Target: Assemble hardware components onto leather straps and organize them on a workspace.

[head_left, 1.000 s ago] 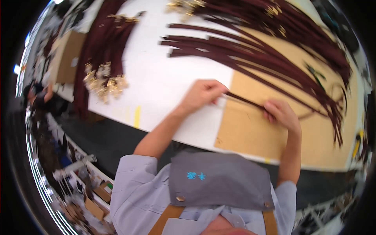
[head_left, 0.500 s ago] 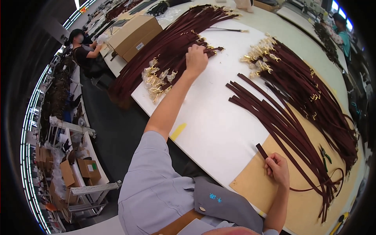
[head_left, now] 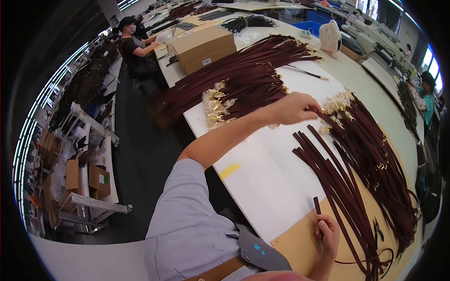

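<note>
My left hand (head_left: pixel 296 108) reaches across the white table top with its fingers pinched. A short dark-maroon strap piece (head_left: pixel 333 122) extends from its fingertips over the gold clasps (head_left: pixel 341 100) of the right-hand strap bundle (head_left: pixel 370 145). Low at the right, my right hand (head_left: pixel 327 230) grips another maroon strap (head_left: pixel 317 205), its cut end standing up past thumb and finger. That strap's tail loops off to the right. Beside this hand lie several loose maroon straps (head_left: pixel 328 178). Farther left is a strap bundle (head_left: pixel 253 91) with gold clasps in clear wrapping (head_left: pixel 215 105).
Black-handled pliers (head_left: pixel 378 230) lie on the tan board (head_left: pixel 295 239) at right. A cardboard box (head_left: pixel 204 49) sits beyond the left bundle. A small white fan (head_left: pixel 330 37) stands at the far side. A masked co-worker (head_left: pixel 136 49) sits at far left.
My left hand has moved right, from the left strap bundle to the clasps of the right one. The right hand still holds its strap. The whole view has shifted.
</note>
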A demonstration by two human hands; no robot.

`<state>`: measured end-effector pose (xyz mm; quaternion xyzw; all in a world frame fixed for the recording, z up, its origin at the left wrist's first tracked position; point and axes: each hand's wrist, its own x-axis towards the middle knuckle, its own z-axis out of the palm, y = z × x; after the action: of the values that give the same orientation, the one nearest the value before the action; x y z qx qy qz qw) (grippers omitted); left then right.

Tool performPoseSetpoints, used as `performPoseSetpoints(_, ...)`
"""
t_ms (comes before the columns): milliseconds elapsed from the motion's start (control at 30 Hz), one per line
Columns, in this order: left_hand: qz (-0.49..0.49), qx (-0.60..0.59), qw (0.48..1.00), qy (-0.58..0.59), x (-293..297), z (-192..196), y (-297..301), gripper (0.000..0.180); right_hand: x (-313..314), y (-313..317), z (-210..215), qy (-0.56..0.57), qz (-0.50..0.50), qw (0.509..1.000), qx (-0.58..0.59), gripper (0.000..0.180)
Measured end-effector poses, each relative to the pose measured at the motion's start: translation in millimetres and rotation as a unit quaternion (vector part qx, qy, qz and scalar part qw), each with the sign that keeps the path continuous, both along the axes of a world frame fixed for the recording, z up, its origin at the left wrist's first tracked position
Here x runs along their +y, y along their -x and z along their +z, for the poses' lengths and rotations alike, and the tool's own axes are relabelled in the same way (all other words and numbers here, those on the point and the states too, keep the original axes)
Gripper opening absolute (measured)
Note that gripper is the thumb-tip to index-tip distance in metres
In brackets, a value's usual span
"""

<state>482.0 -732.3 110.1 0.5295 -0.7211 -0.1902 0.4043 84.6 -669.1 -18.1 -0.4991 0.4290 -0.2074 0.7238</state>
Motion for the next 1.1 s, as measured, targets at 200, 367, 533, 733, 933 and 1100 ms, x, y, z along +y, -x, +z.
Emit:
performPoseSetpoints(200,-0.335,0.070,0.933,-0.116,48,-48,110,0.025,2,-6,-9,0.020,-0.059,0.979,-0.194,0.037)
performPoseSetpoints(367,-0.276,-0.001,0.945,-0.178,49,-50,100,0.025,-2,29,-13,0.062,-0.054,0.973,-0.215,0.030)
performPoseSetpoints(533,-0.283,-0.090,0.936,-0.189,41,-62,101,0.023,6,33,-3,0.087,-0.069,0.994,-0.012,0.027)
performPoseSetpoints(733,-0.264,-0.116,0.954,-0.080,54,-95,173,0.030,-6,-15,18,0.079,-0.026,0.993,0.079,0.026)
performPoseSetpoints(933,-0.224,0.205,0.932,-0.198,33,-127,200,0.028,-14,23,11,0.070,-0.150,0.985,-0.051,0.016)
performPoseSetpoints(1100,-0.196,0.416,0.851,-0.254,43,-124,206,0.030,-9,41,6,0.088,-0.128,0.986,-0.054,0.014)
